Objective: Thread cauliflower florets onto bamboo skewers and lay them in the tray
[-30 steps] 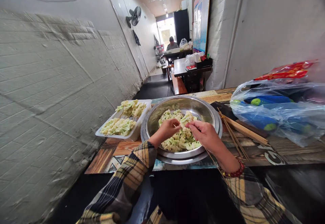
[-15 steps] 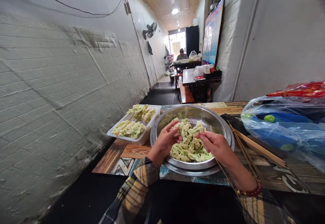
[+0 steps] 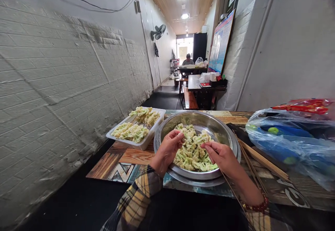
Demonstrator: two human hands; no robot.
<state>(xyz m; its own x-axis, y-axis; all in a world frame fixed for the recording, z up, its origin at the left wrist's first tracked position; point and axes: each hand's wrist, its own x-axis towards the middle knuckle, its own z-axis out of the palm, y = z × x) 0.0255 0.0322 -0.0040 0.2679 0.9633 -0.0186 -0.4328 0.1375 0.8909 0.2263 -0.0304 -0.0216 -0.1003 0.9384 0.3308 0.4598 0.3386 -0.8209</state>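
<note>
A wide steel bowl (image 3: 229, 128) of cauliflower florets (image 3: 192, 157) stands in front of me. My left hand (image 3: 170, 149) is over its left side, thumb and fingertips pinched together; whatever is between them is too small to make out. Over the right side, my right hand (image 3: 222, 156) has its fingers closed at a pale cauliflower floret (image 3: 204, 137), which it seems to pinch. A thin stick runs out below the right hand past the table edge; whether the hand holds it is unclear. Bamboo skewers (image 3: 264, 159) lie right of the bowl.
Left of the bowl, a white plastic tray (image 3: 142, 146) holds skewered cauliflower. A clear plastic bag (image 3: 282, 143) with blue and green contents sits at the right on the patterned wooden table (image 3: 136, 156). Farther back are a bench (image 3: 190, 98), another table (image 3: 195, 82) and a seated person (image 3: 188, 60).
My left fingers, spread before, have come together in a pinch. My right hand stays at the floret, slightly lower in view. The camera view has shifted a little.
</note>
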